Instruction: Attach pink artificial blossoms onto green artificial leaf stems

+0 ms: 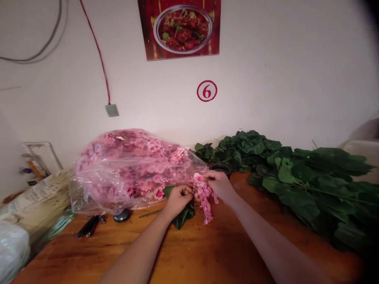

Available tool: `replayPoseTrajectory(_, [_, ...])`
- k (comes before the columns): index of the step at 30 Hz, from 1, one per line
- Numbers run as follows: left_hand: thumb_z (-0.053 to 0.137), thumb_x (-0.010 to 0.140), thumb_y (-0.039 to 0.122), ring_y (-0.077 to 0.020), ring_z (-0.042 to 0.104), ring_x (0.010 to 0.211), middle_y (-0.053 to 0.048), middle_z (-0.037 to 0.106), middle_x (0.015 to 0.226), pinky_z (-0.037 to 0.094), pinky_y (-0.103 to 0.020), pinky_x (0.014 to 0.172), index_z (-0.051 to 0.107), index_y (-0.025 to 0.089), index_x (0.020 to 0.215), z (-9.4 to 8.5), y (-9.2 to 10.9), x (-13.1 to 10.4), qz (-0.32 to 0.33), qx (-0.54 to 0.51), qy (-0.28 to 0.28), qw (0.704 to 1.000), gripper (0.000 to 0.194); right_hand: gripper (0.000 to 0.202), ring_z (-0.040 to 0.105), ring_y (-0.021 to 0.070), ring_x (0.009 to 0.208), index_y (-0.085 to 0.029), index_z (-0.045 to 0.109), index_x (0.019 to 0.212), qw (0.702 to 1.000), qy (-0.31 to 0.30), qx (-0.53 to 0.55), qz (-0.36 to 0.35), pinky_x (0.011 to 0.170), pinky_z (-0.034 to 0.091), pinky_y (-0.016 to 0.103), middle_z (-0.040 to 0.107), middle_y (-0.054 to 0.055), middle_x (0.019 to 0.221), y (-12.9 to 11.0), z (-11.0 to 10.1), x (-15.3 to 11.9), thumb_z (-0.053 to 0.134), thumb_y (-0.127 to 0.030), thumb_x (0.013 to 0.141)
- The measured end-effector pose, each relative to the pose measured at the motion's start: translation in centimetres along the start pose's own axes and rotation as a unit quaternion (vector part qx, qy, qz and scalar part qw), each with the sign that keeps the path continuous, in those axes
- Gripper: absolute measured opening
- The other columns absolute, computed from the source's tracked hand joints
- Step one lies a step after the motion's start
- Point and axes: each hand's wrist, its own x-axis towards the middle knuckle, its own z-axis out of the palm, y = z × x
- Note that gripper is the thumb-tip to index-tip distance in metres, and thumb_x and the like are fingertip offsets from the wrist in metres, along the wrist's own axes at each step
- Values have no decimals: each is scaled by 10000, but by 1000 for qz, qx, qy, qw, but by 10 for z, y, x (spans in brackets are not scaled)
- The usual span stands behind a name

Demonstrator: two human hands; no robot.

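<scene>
Near the middle of the wooden table (pixel 189 252), my left hand (pixel 178 201) is closed in a pinch around the stem of a green-leaved artificial branch (pixel 180 217). Its leaves show above and below the hand, and a green stem pokes out to the left. My right hand (pixel 219 185) is closed with its fingertips on a spray of pink artificial flowers (pixel 204 197), which hangs down between the two hands. The exact spot where flowers and branch meet is hidden by my left fingers.
A clear plastic bag (pixel 136 169) full of pink flowers lies behind my left hand. Heaped green leaf branches (pixel 302 177) cover the table's right side. A black round dish (pixel 219 169), a dark oval object (pixel 122 215) and keys with a black holder (pixel 90 225) lie about.
</scene>
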Motion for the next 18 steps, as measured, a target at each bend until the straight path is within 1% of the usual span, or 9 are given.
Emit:
replayPoseTrajectory(4, [566,680,187,-86,441,514,26,529,571,324,-197,507,613,133,693,0,0,0,1,-3,-1,1000,73,145,615,182,763,-185,707,691,1000,7,-2,0,694,462,277,697,34,795,1,2,-1,609,-291,678])
replayPoseTrajectory(11, [559,686,183,-81,405,502,39,502,558,298,-198,501,630,132,732,0,1,0,4,-22,2,1000,100,155,613,175,718,-179,714,720,999,31,19,13,654,464,265,696,28,756,4,2,-1,617,-296,690])
replayPoseTrajectory(18, [598,711,252,-82,377,502,45,448,543,290,-201,501,626,132,739,0,-2,0,13,-17,-2,1000,127,131,610,166,729,-188,705,695,1000,22,-2,1,660,451,255,695,30,796,5,6,-2,610,-277,693])
